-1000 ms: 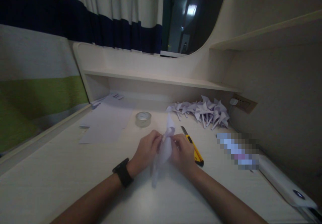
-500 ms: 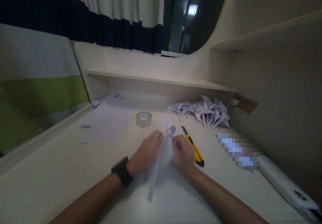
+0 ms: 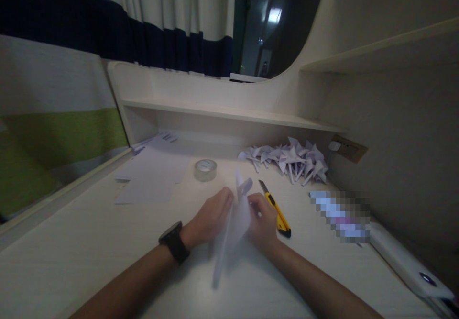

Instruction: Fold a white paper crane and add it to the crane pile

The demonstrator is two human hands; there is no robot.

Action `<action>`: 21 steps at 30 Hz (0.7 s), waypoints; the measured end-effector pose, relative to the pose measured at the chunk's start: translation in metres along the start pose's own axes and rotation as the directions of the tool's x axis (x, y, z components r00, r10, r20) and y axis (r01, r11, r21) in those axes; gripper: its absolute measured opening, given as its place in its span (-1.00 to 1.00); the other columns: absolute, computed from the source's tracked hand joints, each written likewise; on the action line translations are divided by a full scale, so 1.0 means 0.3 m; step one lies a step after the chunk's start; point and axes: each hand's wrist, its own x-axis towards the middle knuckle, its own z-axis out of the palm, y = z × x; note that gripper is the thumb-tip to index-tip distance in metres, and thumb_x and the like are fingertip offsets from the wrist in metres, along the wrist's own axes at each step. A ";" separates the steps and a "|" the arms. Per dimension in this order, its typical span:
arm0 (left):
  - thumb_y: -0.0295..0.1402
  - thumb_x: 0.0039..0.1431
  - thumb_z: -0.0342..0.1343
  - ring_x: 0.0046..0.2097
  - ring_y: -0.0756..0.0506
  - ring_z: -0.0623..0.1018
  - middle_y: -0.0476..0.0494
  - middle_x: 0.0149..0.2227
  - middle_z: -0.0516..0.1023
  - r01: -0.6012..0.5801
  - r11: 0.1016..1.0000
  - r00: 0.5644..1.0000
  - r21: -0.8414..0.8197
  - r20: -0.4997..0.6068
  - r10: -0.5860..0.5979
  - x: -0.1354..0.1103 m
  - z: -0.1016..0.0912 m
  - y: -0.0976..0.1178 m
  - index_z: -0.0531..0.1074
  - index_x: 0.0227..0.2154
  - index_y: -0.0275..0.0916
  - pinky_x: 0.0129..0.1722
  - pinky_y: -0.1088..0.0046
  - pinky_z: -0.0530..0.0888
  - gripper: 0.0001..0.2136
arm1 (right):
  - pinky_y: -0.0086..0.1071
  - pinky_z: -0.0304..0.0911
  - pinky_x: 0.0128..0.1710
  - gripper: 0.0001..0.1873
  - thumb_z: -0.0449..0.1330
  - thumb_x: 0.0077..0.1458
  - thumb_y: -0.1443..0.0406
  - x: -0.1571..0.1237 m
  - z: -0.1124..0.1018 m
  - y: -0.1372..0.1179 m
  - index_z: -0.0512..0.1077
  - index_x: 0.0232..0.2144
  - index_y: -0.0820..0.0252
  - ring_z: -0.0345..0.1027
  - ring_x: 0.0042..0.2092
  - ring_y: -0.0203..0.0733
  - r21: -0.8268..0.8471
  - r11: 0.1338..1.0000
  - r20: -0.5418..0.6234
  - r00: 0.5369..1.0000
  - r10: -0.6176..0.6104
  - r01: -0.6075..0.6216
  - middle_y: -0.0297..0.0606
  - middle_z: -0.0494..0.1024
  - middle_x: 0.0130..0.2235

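Left hand (image 3: 211, 212) grips the rolled stick (image 3: 220, 261) of a white paper pinwheel (image 3: 240, 219) close under its head; dark watch (image 3: 174, 242) on that wrist. Right hand (image 3: 262, 217) curled, fingertips at the near edge of the vanes; whether they pinch or only touch, I cannot tell, the paper being blurred. Pinwheel sits between my hands in front of me, head away, stick slanting down toward my body. Holding so near the head probably steadies the vanes and leaves the right fingers free to work the paper.

Just beside the right hand: yellow utility knife (image 3: 278, 214) on the table (image 3: 89, 247), blade out, tip pointing away, handle nearest me, presumably for easy reach. Ahead of the left hand, a roll of clear tape (image 3: 205, 176), lying flat, likely so it cannot roll off.

Back left, overlapping white sheets (image 3: 150, 166). Back right, a heap of pinwheels (image 3: 294, 159), perhaps set there to spare the middle. Right edge: a pixelated item (image 3: 339, 218), unreadable, and a long white object (image 3: 401, 261). Shelf (image 3: 222, 112) behind; striped curtain (image 3: 172, 22) above.
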 end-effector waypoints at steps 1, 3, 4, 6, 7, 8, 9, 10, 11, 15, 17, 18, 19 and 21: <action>-0.22 0.39 -0.30 -0.40 -0.06 0.32 0.01 -0.44 0.27 0.000 1.000 1.000 0.003 -0.006 0.000 -0.001 0.002 -0.003 0.14 -0.39 -0.17 -0.40 0.39 0.23 -0.74 | -0.44 0.13 -0.48 -0.86 0.06 0.08 0.44 -0.001 0.001 0.001 0.33 -0.49 0.18 0.25 -0.48 -0.30 0.002 1.000 0.000 1.000 0.006 -0.006 -0.34 0.39 -0.49; -0.22 0.39 -0.30 -0.41 -0.06 0.32 0.01 -0.44 0.27 0.004 1.000 1.000 0.019 -0.022 -0.004 -0.001 0.005 -0.006 0.14 -0.39 -0.17 -0.40 0.39 0.23 -0.74 | -0.44 0.13 -0.48 -0.86 0.06 0.06 0.45 -0.001 0.001 0.002 0.34 -0.49 0.19 0.25 -0.48 -0.30 -0.005 1.000 -0.001 1.000 0.016 -0.016 -0.34 0.39 -0.50; -0.22 0.39 -0.29 -0.41 -0.06 0.32 0.02 -0.45 0.27 0.004 1.000 1.000 0.028 -0.031 -0.003 -0.001 0.005 -0.007 0.13 -0.39 -0.17 -0.40 0.39 0.23 -0.74 | -0.44 0.12 -0.48 -0.86 0.05 0.05 0.45 -0.001 0.001 0.002 0.34 -0.50 0.19 0.24 -0.49 -0.30 -0.014 1.000 -0.003 1.000 0.020 -0.020 -0.35 0.39 -0.50; -0.22 0.39 -0.28 -0.42 -0.06 0.32 0.02 -0.45 0.26 0.000 0.999 0.999 0.044 -0.047 0.002 -0.001 0.005 -0.005 0.13 -0.39 -0.17 -0.40 0.38 0.22 -0.75 | -0.45 0.10 -0.50 -0.85 0.04 0.03 0.45 -0.001 0.000 0.002 0.33 -0.51 0.19 0.22 -0.51 -0.31 -0.037 0.999 0.004 1.000 0.029 -0.028 -0.36 0.37 -0.52; -0.23 0.38 -0.28 -0.42 -0.06 0.32 0.02 -0.45 0.26 -0.005 0.999 0.999 0.049 -0.053 0.008 -0.001 0.004 -0.004 0.13 -0.39 -0.17 -0.40 0.38 0.22 -0.76 | -0.45 0.08 -0.51 -0.85 0.04 0.02 0.45 0.000 -0.001 0.001 0.33 -0.51 0.19 0.21 -0.52 -0.31 -0.046 0.998 0.011 0.999 0.031 -0.031 -0.37 0.36 -0.54; -0.23 0.38 -0.28 -0.41 -0.06 0.32 0.02 -0.45 0.27 -0.010 0.998 0.999 0.054 -0.053 0.013 -0.001 0.004 -0.002 0.13 -0.39 -0.17 -0.40 0.38 0.22 -0.76 | -0.45 0.07 -0.52 -0.85 0.03 0.01 0.45 0.001 -0.003 -0.001 0.33 -0.52 0.19 0.20 -0.53 -0.31 -0.055 0.998 0.019 0.999 0.033 -0.032 -0.38 0.35 -0.55; -0.23 0.38 -0.28 -0.41 -0.06 0.32 0.01 -0.45 0.27 -0.017 0.998 0.999 0.062 -0.050 0.020 -0.001 0.004 0.000 0.14 -0.39 -0.17 -0.39 0.38 0.22 -0.76 | -0.45 0.05 -0.53 -0.85 0.03 0.00 0.45 0.003 -0.005 -0.003 0.32 -0.53 0.19 0.19 -0.54 -0.31 -0.064 0.997 0.024 0.999 0.034 -0.033 -0.39 0.33 -0.56; -0.24 0.38 -0.29 -0.41 -0.07 0.32 0.01 -0.44 0.27 -0.022 0.997 0.999 0.072 -0.048 0.026 -0.001 0.004 0.002 0.14 -0.39 -0.17 -0.39 0.38 0.23 -0.76 | -0.45 0.04 -0.54 -0.86 0.03 0.00 0.44 0.004 -0.007 -0.006 0.32 -0.53 0.19 0.18 -0.54 -0.31 -0.075 0.997 0.026 0.999 0.031 -0.029 -0.39 0.32 -0.57; -0.24 0.38 -0.29 -0.40 -0.07 0.32 0.00 -0.44 0.27 -0.029 0.996 0.998 0.082 -0.045 0.032 -0.001 0.004 0.003 0.14 -0.39 -0.17 -0.38 0.38 0.23 -0.76 | -0.45 0.03 -0.54 -0.87 0.04 -0.01 0.43 0.006 -0.009 -0.010 0.32 -0.53 0.18 0.17 -0.55 -0.31 -0.088 0.996 0.026 0.999 0.025 -0.022 -0.40 0.31 -0.58; -0.26 0.38 -0.31 -0.39 -0.07 0.31 -0.01 -0.43 0.27 -0.061 0.991 0.997 0.115 -0.030 0.065 -0.004 0.011 0.003 0.12 -0.41 -0.16 -0.37 0.38 0.24 -0.75 | -0.44 0.03 -0.55 -0.89 0.05 -0.03 0.41 0.010 -0.015 -0.023 0.30 -0.55 0.18 0.18 -0.56 -0.30 -0.135 0.991 0.035 0.999 0.000 0.005 -0.41 0.29 -0.59; -0.26 0.38 -0.30 -0.38 -0.08 0.31 -0.02 -0.43 0.27 -0.072 0.990 0.997 0.122 -0.024 0.076 -0.003 0.013 0.002 0.12 -0.41 -0.16 -0.37 0.37 0.24 -0.76 | -0.44 0.04 -0.56 -0.88 0.04 -0.03 0.42 0.008 -0.014 -0.022 0.29 -0.55 0.17 0.19 -0.56 -0.30 -0.155 0.988 0.043 0.999 0.011 -0.004 -0.41 0.29 -0.60; -0.26 0.37 -0.30 -0.38 -0.08 0.31 -0.02 -0.43 0.27 -0.066 0.991 0.997 0.117 -0.024 0.069 -0.002 0.012 0.001 0.13 -0.41 -0.16 -0.36 0.37 0.24 -0.76 | -0.44 0.04 -0.56 -0.87 0.03 -0.02 0.42 0.007 -0.014 -0.017 0.29 -0.55 0.16 0.19 -0.56 -0.29 -0.168 0.986 0.043 0.999 0.011 -0.003 -0.41 0.29 -0.60; -0.25 0.37 -0.29 -0.38 -0.08 0.32 -0.02 -0.43 0.26 -0.048 0.994 0.998 0.099 -0.022 0.050 0.001 0.010 0.001 0.13 -0.40 -0.16 -0.35 0.37 0.25 -0.76 | -0.44 0.05 -0.56 -0.87 0.03 -0.01 0.43 0.006 -0.013 -0.011 0.29 -0.54 0.16 0.20 -0.56 -0.29 -0.183 0.983 0.043 0.999 -0.003 0.010 -0.41 0.30 -0.60; -0.22 0.37 -0.29 -0.38 -0.08 0.32 -0.01 -0.43 0.26 0.011 1.000 1.000 0.005 0.008 -0.011 0.007 -0.001 0.000 0.14 -0.40 -0.17 -0.34 0.37 0.26 -0.74 | -0.43 0.09 -0.53 -0.86 0.01 0.01 0.45 0.004 -0.015 0.007 0.30 -0.50 0.16 0.24 -0.54 -0.28 -0.218 0.970 0.056 0.994 -0.096 0.106 -0.37 0.35 -0.56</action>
